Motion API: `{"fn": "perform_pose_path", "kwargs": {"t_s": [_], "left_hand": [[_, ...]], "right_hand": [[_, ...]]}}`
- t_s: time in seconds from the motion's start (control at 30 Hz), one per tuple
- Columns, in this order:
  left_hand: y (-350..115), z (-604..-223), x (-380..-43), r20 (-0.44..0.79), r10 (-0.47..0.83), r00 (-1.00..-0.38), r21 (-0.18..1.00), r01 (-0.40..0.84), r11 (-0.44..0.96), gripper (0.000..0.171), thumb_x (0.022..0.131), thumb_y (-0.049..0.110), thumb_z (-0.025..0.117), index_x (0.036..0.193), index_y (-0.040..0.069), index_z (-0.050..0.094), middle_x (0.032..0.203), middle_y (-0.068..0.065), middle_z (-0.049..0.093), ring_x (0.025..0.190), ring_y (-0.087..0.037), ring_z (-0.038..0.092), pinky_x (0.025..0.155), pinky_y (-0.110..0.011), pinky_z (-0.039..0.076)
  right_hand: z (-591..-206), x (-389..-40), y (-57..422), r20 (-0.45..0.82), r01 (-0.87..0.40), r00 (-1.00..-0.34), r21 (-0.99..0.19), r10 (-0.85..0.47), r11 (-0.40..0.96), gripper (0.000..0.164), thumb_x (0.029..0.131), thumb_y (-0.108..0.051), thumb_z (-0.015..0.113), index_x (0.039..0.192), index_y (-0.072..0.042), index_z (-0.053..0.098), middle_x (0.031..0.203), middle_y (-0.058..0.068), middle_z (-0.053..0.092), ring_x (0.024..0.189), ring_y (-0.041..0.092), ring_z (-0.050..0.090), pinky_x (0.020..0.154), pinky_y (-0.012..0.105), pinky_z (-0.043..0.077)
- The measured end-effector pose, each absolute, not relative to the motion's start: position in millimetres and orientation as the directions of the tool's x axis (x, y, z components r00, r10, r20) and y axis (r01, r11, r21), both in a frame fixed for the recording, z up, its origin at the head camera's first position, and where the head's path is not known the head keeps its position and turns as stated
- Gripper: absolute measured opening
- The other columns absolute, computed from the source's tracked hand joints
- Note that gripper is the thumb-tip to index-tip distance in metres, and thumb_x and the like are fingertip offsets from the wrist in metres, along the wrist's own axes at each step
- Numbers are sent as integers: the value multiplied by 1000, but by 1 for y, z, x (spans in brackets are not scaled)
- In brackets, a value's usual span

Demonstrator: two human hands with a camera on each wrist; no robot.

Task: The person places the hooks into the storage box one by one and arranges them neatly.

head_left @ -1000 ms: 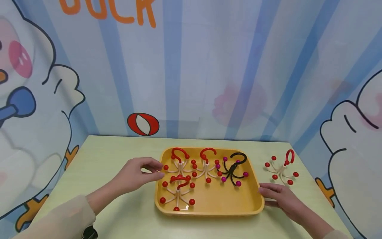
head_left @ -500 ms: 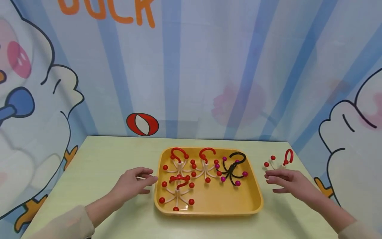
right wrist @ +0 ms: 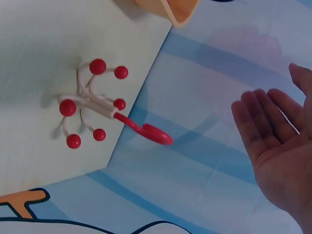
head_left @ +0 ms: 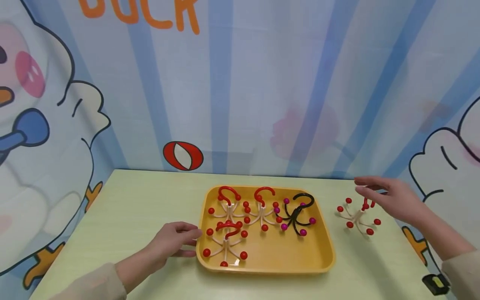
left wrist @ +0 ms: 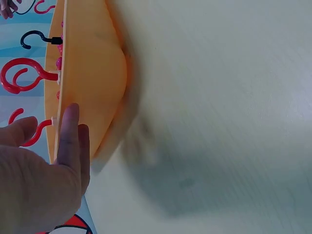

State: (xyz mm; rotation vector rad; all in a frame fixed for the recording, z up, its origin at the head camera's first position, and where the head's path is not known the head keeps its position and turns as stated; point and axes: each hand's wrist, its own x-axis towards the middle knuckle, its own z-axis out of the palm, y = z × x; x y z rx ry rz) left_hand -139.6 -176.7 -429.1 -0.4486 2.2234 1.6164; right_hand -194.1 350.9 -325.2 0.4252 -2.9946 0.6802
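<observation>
A white multi-arm hanger [head_left: 356, 217] with a red hook and red ball tips stands on the table, right of the yellow tray [head_left: 277, 254]. Over its red hook, in the head view, hovers my right hand [head_left: 397, 200]; the right wrist view shows that hand's palm with extended fingers, apart from the hanger's hook [right wrist: 146, 132]. My left hand [head_left: 168, 246] is at the tray's left edge. In the left wrist view its straight fingers lie along the tray's outer wall [left wrist: 92, 63], thumb near a red hook [left wrist: 41, 131]. Neither hand grasps anything.
Inside the tray, three white hangers with red hooks fill the left and middle, among them a front one [head_left: 226, 246]. A black hanger [head_left: 295, 213] with magenta ball tips leans at the right. Behind the pale table [head_left: 150, 187] hangs a blue striped cartoon backdrop [head_left: 240, 83].
My right hand has left the tray's right edge and moved right and up, to above the hanger on the table. My left hand has shifted slightly nearer along the tray's left side.
</observation>
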Motion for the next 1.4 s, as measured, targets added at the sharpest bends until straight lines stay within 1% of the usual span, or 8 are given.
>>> {"fn": "perform_pose_path", "kwargs": {"t_s": [0.13, 0.33, 0.43, 0.57, 0.93, 1.1, 1.23, 1.4], "left_hand": [[-171, -429, -138, -464, -41, -885, 844, -455, 283, 46, 102, 24, 75, 134, -7, 63, 117, -18, 72, 95, -24, 75, 73, -36, 66], [-166, -433, -138, -478, -45, -877, 834, -470, 289, 51, 101, 26, 77, 135, -8, 61, 114, -18, 73, 91, -22, 76, 71, -34, 66], [-165, -435, -137, -482, -49, -875, 830, -474, 295, 54, 100, 28, 78, 135, -9, 60, 113, -18, 73, 88, -22, 77, 70, -34, 65], [-163, -437, -137, -479, -54, -876, 830, -473, 295, 56, 99, 29, 79, 135, -9, 61, 113, -19, 73, 88, -22, 78, 69, -33, 65], [-165, -441, -135, -474, -70, -878, 834, -473, 286, 45, 99, 22, 78, 129, -8, 64, 111, -17, 73, 84, -19, 76, 69, -33, 65], [-167, -444, -136, -473, -68, -878, 834, -471, 288, 42, 99, 19, 77, 128, -8, 65, 111, -17, 73, 84, -19, 76, 69, -34, 66], [-167, -445, -136, -472, -70, -879, 834, -470, 289, 42, 99, 17, 77, 130, -8, 64, 111, -17, 73, 83, -18, 76, 69, -34, 66], [-167, -444, -135, -478, -73, -875, 830, -477, 290, 43, 99, 15, 76, 132, -9, 63, 112, -17, 73, 83, -18, 76, 70, -33, 66]], "right_hand": [[-325, -200, 359, 157, -258, -964, -367, -214, 894, 57, 108, -38, 65, 148, 3, 58, 138, 31, 64, 117, 53, 68, 89, 64, 60], [-330, -207, 370, 196, -233, -964, -307, -178, 923, 70, 106, -42, 68, 152, 7, 49, 146, 38, 54, 124, 60, 60, 97, 75, 50], [-333, -210, 374, 190, -225, -966, -302, -173, 926, 76, 105, -44, 69, 154, 9, 45, 148, 40, 50, 125, 62, 57, 98, 76, 48], [-340, -212, 380, 192, -219, -967, -290, -168, 932, 76, 104, -42, 71, 152, 12, 46, 147, 41, 51, 124, 61, 58, 97, 75, 49], [-362, -212, 393, 177, -179, -975, -283, -132, 942, 75, 103, -42, 73, 147, 14, 50, 141, 42, 54, 121, 62, 59, 95, 74, 51], [-372, -211, 397, 202, -182, -971, -288, -126, 940, 70, 101, -36, 76, 143, 15, 53, 138, 42, 57, 118, 61, 61, 94, 74, 51], [-379, -211, 401, 208, -184, -970, -304, -123, 935, 66, 101, -31, 77, 142, 15, 54, 137, 41, 58, 116, 61, 62, 93, 72, 53], [-387, -210, 404, 199, -144, -977, -359, -75, 922, 67, 101, -33, 77, 142, 14, 54, 138, 40, 58, 119, 60, 62, 92, 71, 54]]}}
